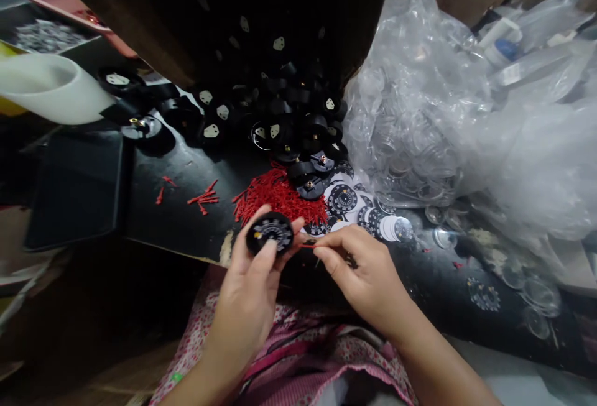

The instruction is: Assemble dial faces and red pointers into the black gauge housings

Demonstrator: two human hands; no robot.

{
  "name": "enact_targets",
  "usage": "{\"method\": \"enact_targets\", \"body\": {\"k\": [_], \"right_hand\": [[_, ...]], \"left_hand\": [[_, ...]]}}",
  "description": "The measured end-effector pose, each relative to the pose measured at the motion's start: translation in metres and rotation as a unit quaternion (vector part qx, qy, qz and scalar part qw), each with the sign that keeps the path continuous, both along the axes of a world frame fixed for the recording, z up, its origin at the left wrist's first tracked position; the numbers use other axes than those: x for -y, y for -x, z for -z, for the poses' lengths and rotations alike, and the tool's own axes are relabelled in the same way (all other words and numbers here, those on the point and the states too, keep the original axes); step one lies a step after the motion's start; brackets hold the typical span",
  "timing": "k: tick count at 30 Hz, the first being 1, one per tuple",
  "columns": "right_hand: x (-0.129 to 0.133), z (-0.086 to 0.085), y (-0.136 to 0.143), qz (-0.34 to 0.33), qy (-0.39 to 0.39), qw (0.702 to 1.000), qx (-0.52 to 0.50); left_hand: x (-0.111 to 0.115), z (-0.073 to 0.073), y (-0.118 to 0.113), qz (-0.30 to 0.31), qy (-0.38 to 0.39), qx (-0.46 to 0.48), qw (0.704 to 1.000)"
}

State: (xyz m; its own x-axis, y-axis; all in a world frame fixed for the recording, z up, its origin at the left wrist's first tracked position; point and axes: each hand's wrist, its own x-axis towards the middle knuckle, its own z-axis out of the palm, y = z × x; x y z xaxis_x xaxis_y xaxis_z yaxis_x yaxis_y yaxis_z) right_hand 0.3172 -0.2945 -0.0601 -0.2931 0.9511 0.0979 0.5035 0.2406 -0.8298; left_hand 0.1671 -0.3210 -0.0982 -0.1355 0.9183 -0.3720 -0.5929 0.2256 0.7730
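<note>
My left hand (252,281) is wrapped round a black round gauge (270,235) whose dial faces up, the thumb lying on the dial's lower edge. Close to its right side, my right hand (361,269) pinches a thin red pointer (306,245) between thumb and forefinger. The pointer's left end reaches the fingers of my left hand; whether it touches the gauge I cannot tell. Just beyond both hands lies a heap of red pointers (275,191). Beside the heap, printed dial discs (342,198) are spread in an overlapping pile.
Black gauge housings (303,173) pile up at the back under a dark box-like shape (261,8). Clear plastic bags (420,101) with clear round covers fill the right. At left are a white tube-like container (51,86), a dark flat tray (74,188) and a few loose pointers (204,196).
</note>
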Motion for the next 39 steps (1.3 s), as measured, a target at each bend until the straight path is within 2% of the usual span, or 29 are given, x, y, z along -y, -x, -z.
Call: {"method": "enact_targets", "body": {"k": [4, 9, 14, 18, 26, 39], "right_hand": [[0.0, -0.003, 0.0, -0.016, 0.0, 0.998, 0.061], [0.0, -0.003, -0.002, -0.006, 0.019, 0.994, 0.112], [0.003, -0.004, -0.003, 0.012, 0.027, 0.997, 0.072], [0.003, -0.007, -0.006, -0.024, 0.04, 0.999, 0.022], [0.01, -0.009, -0.005, -0.01, 0.027, 0.997, 0.065], [0.019, -0.004, 0.003, 0.021, 0.022, 0.999, 0.019]], "left_hand": [[-0.001, 0.009, -0.007, 0.102, 0.025, -0.064, 0.992], [0.001, 0.009, -0.011, 0.131, -0.01, -0.116, 0.984], [0.002, 0.003, -0.007, 0.131, -0.02, -0.14, 0.981], [0.003, 0.0, -0.005, 0.128, -0.019, -0.147, 0.981], [0.004, -0.009, -0.006, 0.122, -0.045, -0.208, 0.969], [0.01, -0.011, -0.007, 0.081, -0.046, -0.322, 0.942]]}}
